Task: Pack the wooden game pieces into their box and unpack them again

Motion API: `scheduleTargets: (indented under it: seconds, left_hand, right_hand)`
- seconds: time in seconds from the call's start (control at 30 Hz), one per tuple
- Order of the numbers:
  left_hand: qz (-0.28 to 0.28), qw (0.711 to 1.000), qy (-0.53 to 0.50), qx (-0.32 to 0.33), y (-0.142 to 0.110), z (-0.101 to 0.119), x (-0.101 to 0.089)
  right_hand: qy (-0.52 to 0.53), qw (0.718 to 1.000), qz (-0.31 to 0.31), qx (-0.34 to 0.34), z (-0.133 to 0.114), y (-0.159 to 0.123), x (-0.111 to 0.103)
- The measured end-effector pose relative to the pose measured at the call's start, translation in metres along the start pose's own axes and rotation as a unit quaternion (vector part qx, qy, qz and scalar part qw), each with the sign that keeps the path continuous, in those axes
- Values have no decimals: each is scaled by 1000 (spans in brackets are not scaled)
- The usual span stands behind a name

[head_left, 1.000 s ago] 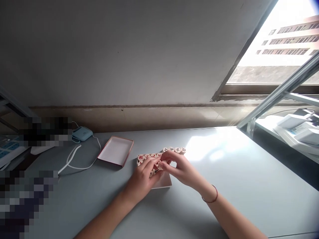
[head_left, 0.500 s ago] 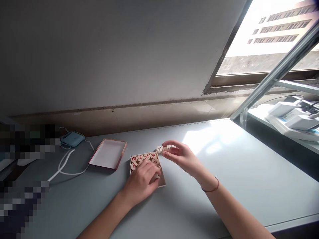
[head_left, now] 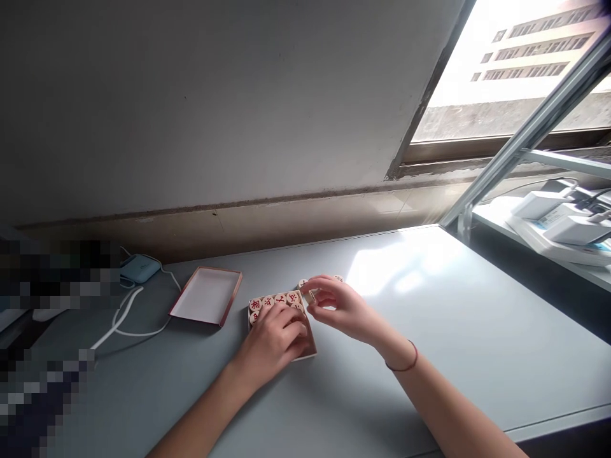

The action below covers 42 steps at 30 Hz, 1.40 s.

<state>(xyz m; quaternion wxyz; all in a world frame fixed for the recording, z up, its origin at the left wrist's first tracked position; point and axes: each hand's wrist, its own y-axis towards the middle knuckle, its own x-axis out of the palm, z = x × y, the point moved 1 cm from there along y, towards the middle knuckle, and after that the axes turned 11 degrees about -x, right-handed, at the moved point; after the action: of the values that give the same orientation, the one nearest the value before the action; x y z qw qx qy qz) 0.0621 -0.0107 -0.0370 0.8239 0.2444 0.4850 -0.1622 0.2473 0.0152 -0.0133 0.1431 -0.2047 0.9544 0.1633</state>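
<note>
An open box (head_left: 310,343) on the desk holds rows of round Chinese chess pieces (head_left: 280,299) with red characters. My left hand (head_left: 274,334) lies over the box with its fingers curled down inside; whatever they hold is hidden. Just right of the box, my right hand (head_left: 341,305) pinches a Chinese chess piece (head_left: 311,297) on edge between thumb and fingers. Behind that hand, another piece (head_left: 302,284) is partly covered by the fingers, and one more (head_left: 338,278) peeks out above the knuckles.
The box lid (head_left: 205,296) lies with its white inside up, left of the box. A blue device (head_left: 141,268) and white cables (head_left: 126,308) are further left. Chargers (head_left: 577,229) sit on a shelf at the right. A wall runs behind the desk (head_left: 453,331).
My right hand has drawn slightly nearer the box with a piece now between its fingertips. My left hand's fingers have lowered, and the piece seen by its thumb is no longer visible.
</note>
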Motion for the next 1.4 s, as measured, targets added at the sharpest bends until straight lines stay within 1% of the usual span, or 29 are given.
scheduleTargets:
  seconds: [0.1, 0.13, 0.2, 0.23, 0.27, 0.33, 0.4, 0.47, 0.5, 0.57, 0.63, 0.7, 0.73, 0.77, 0.8, 0.83, 0.9, 0.93, 1.0, 1.1, 1.23, 1.33, 1.4]
  left_hand:
    - [23, 999, 26, -16, -3, -7, -7]
    - [34, 999, 30, -27, -4, -10, -11]
    - [45, 997, 30, -55, -6, -17, -20]
    - [39, 996, 27, -70, -7, -19, -25]
    - [25, 996, 22, -84, -8, -21, -30]
    - [-22, 993, 8, -117, -10, -22, -39]
    - [-76, 986, 3, -149, -13, -19, -47]
    - [-127, 978, 5, -164, -16, -13, -50]
    - [-148, 975, 6, -164, -18, -10, -51]
    - [-173, 972, 10, -158, -21, -4, -48]
    - [-177, 974, 21, -142, -24, -1, -44]
    - [-180, 975, 39, -122, -26, 0, -39]
    - [-182, 975, 48, -114, -27, 0, -37]
    - [-185, 975, 54, -108, -27, 0, -36]
    - [-188, 975, 58, -106, -27, 0, -35]
    - [-190, 974, 59, -106, -26, 0, -35]
    - [-194, 973, 61, -109, -26, 1, -36]
    - [-196, 972, 63, -110, -25, 1, -37]
    - [-198, 971, 69, -113, -25, 2, -37]
    - [-202, 971, 65, -112, -25, 2, -37]
    - [-203, 971, 57, -112, -24, 2, -36]
    - [-190, 974, 50, -115, -24, 4, -37]
    - [-161, 979, 29, -119, -24, 5, -39]
  right_hand:
    - [-87, 992, -84, -36, -5, -6, 5]
    - [-120, 987, -102, -41, -7, -7, 8]
    - [-194, 973, -120, -40, -10, -10, 15]
    - [-234, 964, -125, -36, -11, -11, 18]
    - [-272, 953, -129, -33, -11, -12, 22]
    - [-332, 932, -140, -34, -9, -12, 29]
    - [-367, 918, -144, -48, -6, -11, 34]
    - [-391, 907, -143, -64, -3, -10, 38]
    - [-399, 904, -141, -67, -2, -10, 38]
    - [-401, 903, -139, -69, -2, -9, 38]
    - [-374, 914, -138, -73, -2, -7, 34]
    - [-349, 927, -111, -83, 0, -3, 28]
    - [-352, 928, -87, -87, 3, -1, 25]
    - [-371, 922, -65, -87, 6, 3, 22]
    - [-400, 911, -51, -83, 11, 7, 20]
    - [-434, 896, -52, -76, 16, 10, 19]
    - [-487, 866, -89, -60, 25, 17, 19]
    - [-502, 856, -112, -54, 29, 20, 21]
    - [-513, 845, -142, -46, 34, 23, 23]
    - [-518, 841, -149, -36, 37, 24, 26]
    - [-512, 846, -147, -36, 39, 25, 26]
    - [-492, 860, -128, -49, 37, 24, 21]
    - [-462, 880, -88, -72, 31, 21, 17]
